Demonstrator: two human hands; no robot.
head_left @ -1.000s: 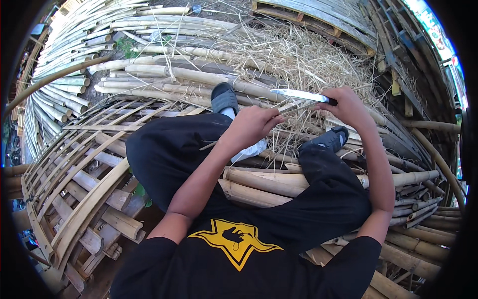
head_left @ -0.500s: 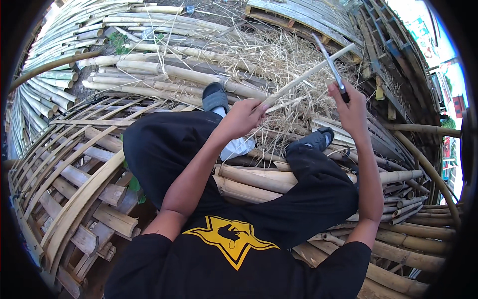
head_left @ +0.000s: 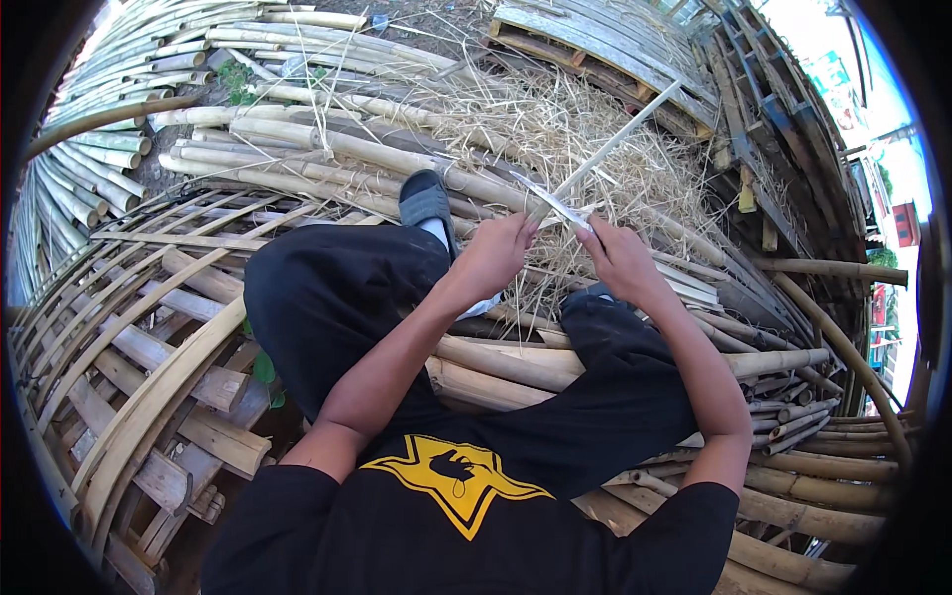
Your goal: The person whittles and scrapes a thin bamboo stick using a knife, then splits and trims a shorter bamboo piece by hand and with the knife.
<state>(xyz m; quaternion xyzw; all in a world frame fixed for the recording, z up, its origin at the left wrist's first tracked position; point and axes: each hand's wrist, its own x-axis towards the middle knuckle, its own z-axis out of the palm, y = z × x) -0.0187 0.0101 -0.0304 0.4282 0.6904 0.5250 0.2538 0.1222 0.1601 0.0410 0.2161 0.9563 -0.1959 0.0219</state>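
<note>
Pale strip [head_left: 622, 135] of bamboo or similar wood, in front of the body between the knees, slanting from the left hand up and away to the right. Far end projecting free of both hands, its tip seen against the near edge of a low wooden pallet [head_left: 595, 48]. Room for sideways movement bounded on the right by stacked, weathered pallets [head_left: 808, 149], and below by the black-trousered legs [head_left: 342, 283]. Open air between the two forearms, above the lap. Strip slender, straight and light straw-coloured, with clean long edges; near end partly hidden by the fingers.

Left hand [head_left: 496, 252] closed around the near end of the strip, thumb uppermost. Right hand [head_left: 625, 260] closed on the handle of a knife [head_left: 563, 210], handle concealed by the grip. Bright blade pointing up and to the left, crossing the strip just beside the left hand; actual contact impossible to tell.

Beneath and beyond the strip, a loose heap of dry shavings [head_left: 585, 117]. Farther left, long bamboo poles [head_left: 387, 154] in rows, with a dark sandal [head_left: 424, 201] on the left foot near them. At lower left, a curved bamboo lattice [head_left: 164, 243]; between the legs, thick split bamboo [head_left: 496, 379].
</note>
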